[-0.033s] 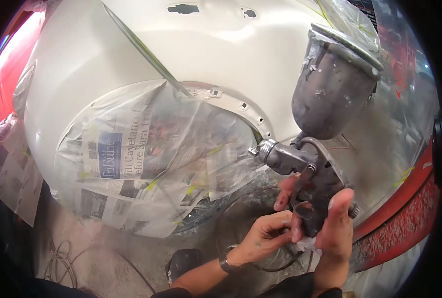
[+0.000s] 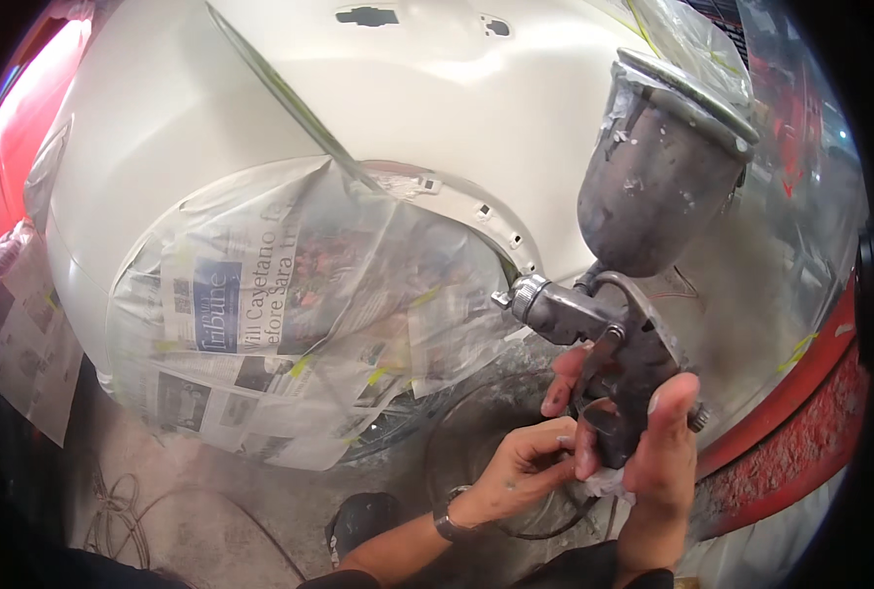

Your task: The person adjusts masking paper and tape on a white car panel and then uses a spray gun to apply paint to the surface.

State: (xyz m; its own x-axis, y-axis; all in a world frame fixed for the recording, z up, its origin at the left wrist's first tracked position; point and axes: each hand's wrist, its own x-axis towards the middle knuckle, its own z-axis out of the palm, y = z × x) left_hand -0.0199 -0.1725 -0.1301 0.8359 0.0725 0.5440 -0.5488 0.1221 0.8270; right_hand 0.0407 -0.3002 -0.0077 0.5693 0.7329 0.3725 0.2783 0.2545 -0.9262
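Though the left hand's (image 2: pixel 523 469) grip is unclear, the right hand (image 2: pixel 659 463), grasping the spray gun (image 2: pixel 643 358), should steady its twelve-o'clock cup (image 2: pixel 653 182).

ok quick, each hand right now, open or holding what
Left hand: closed by the lower end of the spray gun; what it pinches cannot be told.
Right hand: holding the spray gun.

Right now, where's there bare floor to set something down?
There's bare floor below the masking, between the trailing hose and the shoe. It's crowded around the spray gun: right hand gripping it, left hand by its handle's base, hose loop beneath.
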